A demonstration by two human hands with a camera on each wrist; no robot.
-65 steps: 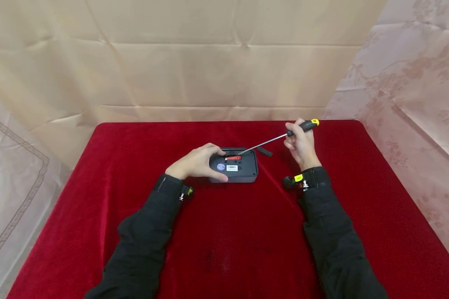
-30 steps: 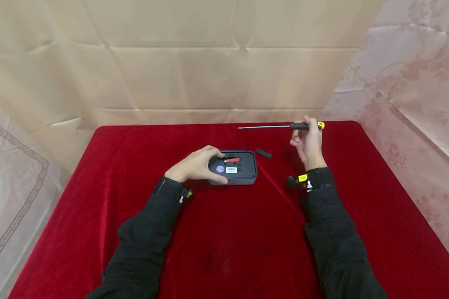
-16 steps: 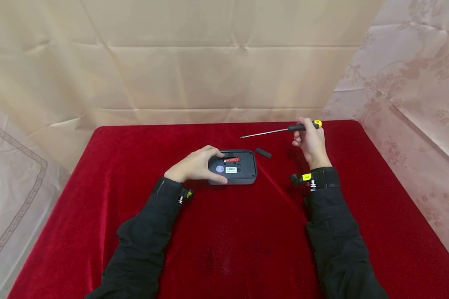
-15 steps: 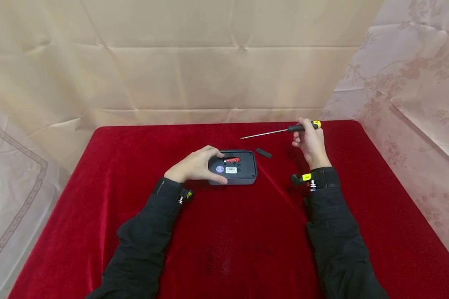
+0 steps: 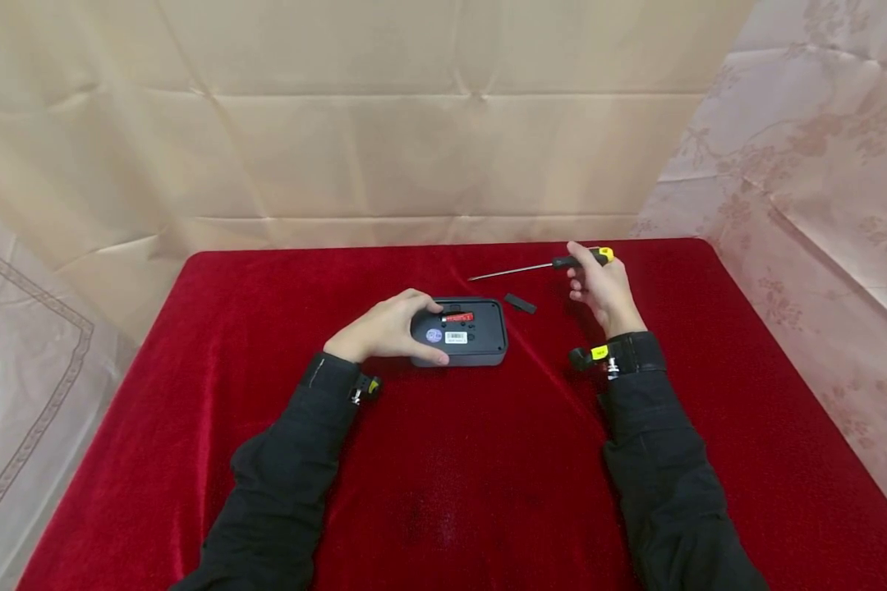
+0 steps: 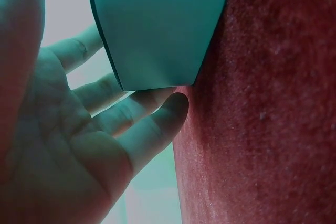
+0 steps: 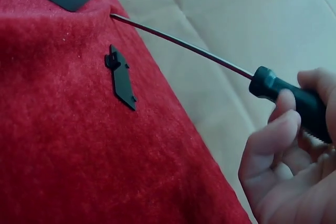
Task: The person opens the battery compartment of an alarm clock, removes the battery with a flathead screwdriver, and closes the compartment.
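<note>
No text can be read. The dark device (image 5: 467, 332) bears a white barcode sticker (image 5: 456, 336) near its middle and a round blue-white sticker (image 5: 434, 335) just left of it; the print on both is too small to make out. A red battery (image 5: 459, 317) lies at the far side of these stickers, its markings illegible. A small yellow tag (image 5: 599, 352) sits at the right wrist, with no legible characters.

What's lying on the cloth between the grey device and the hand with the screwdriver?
A small black cover piece lies on the red cloth between the device and the right hand, seen in the head view.
</note>
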